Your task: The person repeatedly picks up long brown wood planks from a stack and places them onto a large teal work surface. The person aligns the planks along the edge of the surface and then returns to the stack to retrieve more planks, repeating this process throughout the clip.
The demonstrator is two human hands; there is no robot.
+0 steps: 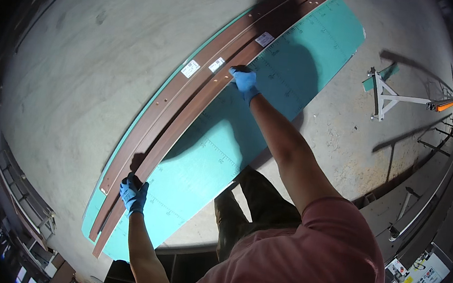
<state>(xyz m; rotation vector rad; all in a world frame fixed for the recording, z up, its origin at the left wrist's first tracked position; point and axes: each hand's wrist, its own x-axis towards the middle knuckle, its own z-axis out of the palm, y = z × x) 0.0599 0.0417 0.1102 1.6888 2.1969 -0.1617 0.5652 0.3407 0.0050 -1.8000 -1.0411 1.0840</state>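
Long brown profiles [176,122] lie side by side along a turquoise mat with ruled markings [208,156]. They have small holes and carry white stickers [190,68]. My left hand [134,193], in a blue glove with dark fingertips, is closed over the profile nearest me, close to its lower left end. Farther up the same profile, my right hand [244,81], gloved alike, has its fingers curled over the edge near a sticker. The undersides of the profiles and some of my fingertips are hidden. Dark shadows fall across the mat.
My legs [256,202] stand against the near edge of the mat-covered surface. To the right is a white metal stand [391,97] with an orange-tipped arm. A long grey machine [424,201] with a control panel [426,278] runs down the right side. Metal racks [19,191] stand at left.
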